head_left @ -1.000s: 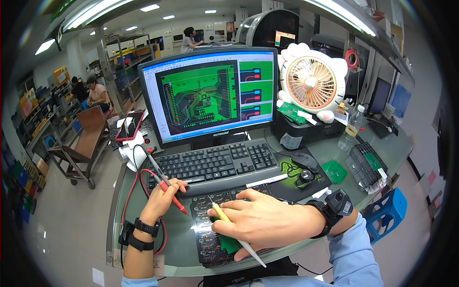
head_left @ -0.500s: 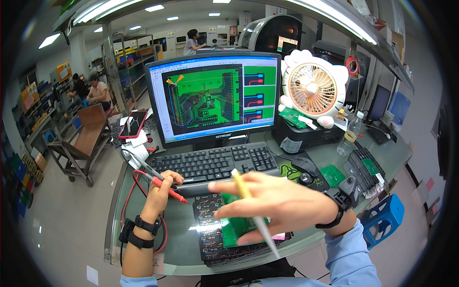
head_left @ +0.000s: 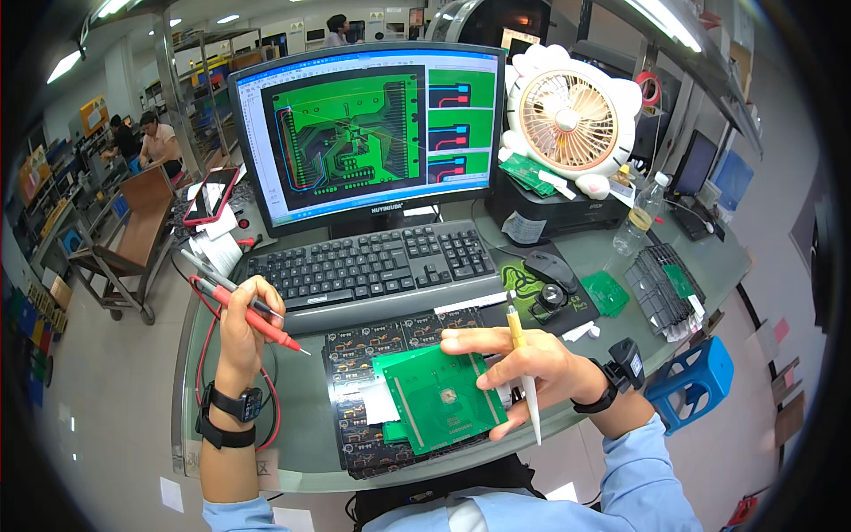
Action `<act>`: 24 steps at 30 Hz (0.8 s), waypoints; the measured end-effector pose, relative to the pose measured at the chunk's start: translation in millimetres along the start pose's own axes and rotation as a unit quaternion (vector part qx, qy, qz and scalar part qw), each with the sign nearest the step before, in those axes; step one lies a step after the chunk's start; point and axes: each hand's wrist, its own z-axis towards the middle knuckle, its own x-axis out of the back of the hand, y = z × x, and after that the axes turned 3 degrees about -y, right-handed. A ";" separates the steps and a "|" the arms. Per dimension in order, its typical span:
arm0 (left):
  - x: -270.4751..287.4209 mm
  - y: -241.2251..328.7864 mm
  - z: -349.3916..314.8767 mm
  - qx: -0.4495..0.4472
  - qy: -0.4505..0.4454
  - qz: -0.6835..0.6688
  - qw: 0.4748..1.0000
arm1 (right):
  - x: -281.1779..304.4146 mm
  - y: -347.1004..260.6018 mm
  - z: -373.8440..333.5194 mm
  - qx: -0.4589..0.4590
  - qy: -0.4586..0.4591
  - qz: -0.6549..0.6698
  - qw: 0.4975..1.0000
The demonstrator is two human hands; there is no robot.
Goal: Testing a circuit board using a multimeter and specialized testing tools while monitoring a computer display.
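Observation:
My left hand [head_left: 239, 337] is closed around a red test probe [head_left: 273, 328] and a grey-black test probe [head_left: 211, 271]. The red one's metal tip points right and down, above the desk. At the right edge of a green circuit board [head_left: 430, 399], the thumb and fingers of my right hand [head_left: 545, 365] grip it. A pen-like stick with a yellow upper part and white tapered end [head_left: 530, 399] is also held between those fingers. Under the green board lie another green board, a white paper piece [head_left: 379, 403] and dark printed panels [head_left: 355, 344].
Behind my hands are a keyboard [head_left: 372, 270] and a monitor [head_left: 355, 133] showing a board layout. To the right sit a mouse [head_left: 551, 268], a fan [head_left: 567, 120], a bottle [head_left: 638, 222] and stacked dark boards [head_left: 656, 284]. A blue stool [head_left: 691, 381] stands beside the desk.
My right hand has gone from spread, blurred fingers over the boards to gripping a green board by its edge. The pen-like stick now stands more upright. The whole view has shifted.

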 end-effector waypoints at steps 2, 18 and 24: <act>-2.7 0.6 -1.1 -0.017 -0.030 0.002 0.999 | 1.0 0.8 -3.1 0.000 -0.010 0.006 1.000; -4.6 1.7 -4.2 -0.001 -0.048 0.014 0.999 | 1.0 2.1 -7.7 -0.014 -0.012 0.008 1.000; -6.1 0.3 -4.0 -0.020 -0.048 0.022 0.998 | 1.2 0.2 -6.9 -0.016 -0.014 0.009 1.000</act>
